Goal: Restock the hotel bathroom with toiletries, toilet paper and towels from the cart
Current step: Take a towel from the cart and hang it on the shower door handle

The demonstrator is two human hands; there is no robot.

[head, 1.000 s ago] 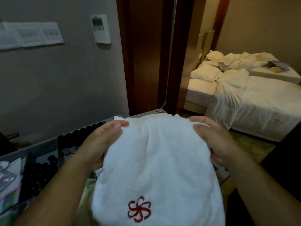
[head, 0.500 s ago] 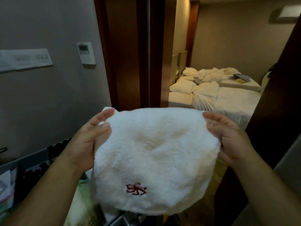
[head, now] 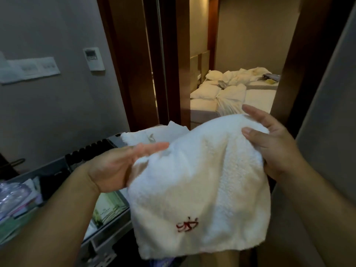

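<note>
A white towel (head: 202, 180) with a red embroidered emblem near its lower edge hangs in front of me above the cart (head: 44, 168). My right hand (head: 275, 143) pinches its upper right corner, thumb on the front and fingers behind. My left hand (head: 115, 166) is blurred, its fingers straight and flat against the towel's upper left edge without gripping it. Another folded white towel (head: 159, 132) lies on the cart's far end behind the held one.
The cart's grey tray holds a row of dark bottle caps (head: 90, 149), green-and-white packets (head: 109, 211) and plastic-wrapped items (head: 13, 197). A dark wooden door frame (head: 134, 74) stands ahead. Beyond it is an unmade bed (head: 256, 97). A grey wall is close on the right.
My left hand has let go of the towel's corner and straightened its fingers, so the towel's left side has dropped. The right hand still holds its corner. The view has swung left and down.
</note>
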